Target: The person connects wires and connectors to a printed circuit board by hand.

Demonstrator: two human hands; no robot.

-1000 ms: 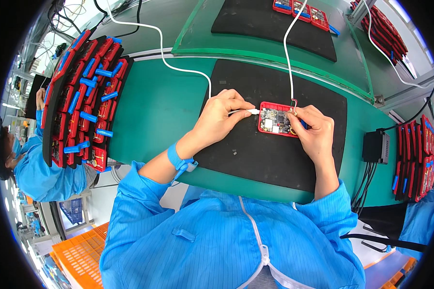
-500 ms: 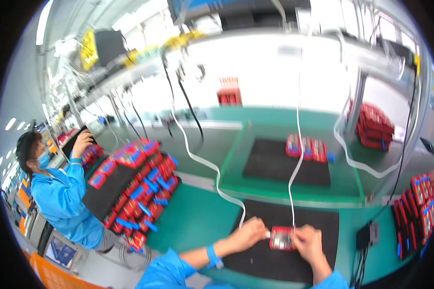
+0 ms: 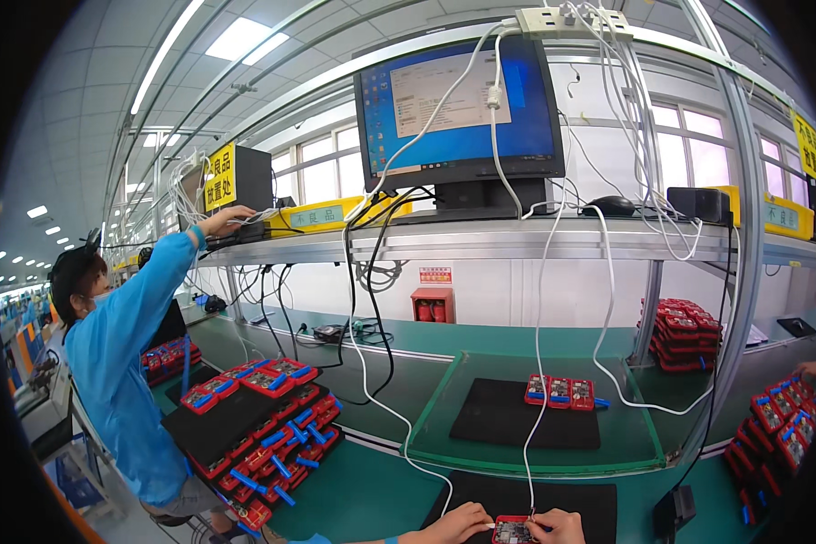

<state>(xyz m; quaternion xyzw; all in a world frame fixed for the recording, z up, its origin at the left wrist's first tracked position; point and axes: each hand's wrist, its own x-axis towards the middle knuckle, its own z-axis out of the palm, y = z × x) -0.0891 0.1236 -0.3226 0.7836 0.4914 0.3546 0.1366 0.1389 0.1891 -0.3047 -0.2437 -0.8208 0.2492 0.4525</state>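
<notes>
At the bottom edge of the head view lies a small circuit board in a red frame (image 3: 513,533), on a black mat (image 3: 576,499). My left hand (image 3: 461,523) pinches the plug of a white cable (image 3: 406,444) at the board's left side. My right hand (image 3: 558,526) has its fingers closed at the board's upper right corner, where a second white cable (image 3: 529,453) comes down. Whether either plug is fully seated cannot be made out. Both hands are partly cut off by the lower edge.
Red-framed boards with blue tabs are stacked left (image 3: 272,453) and right (image 3: 784,435). Ahead, more red-framed boards (image 3: 560,392) rest on a second mat. A monitor (image 3: 458,118) stands on the shelf (image 3: 480,238). At left a co-worker (image 3: 136,363) in blue reaches up.
The view has tilted upward, bringing the monitor in and my hands lower in the picture. The co-worker has raised an arm to the shelf. My hands stay at the board.
</notes>
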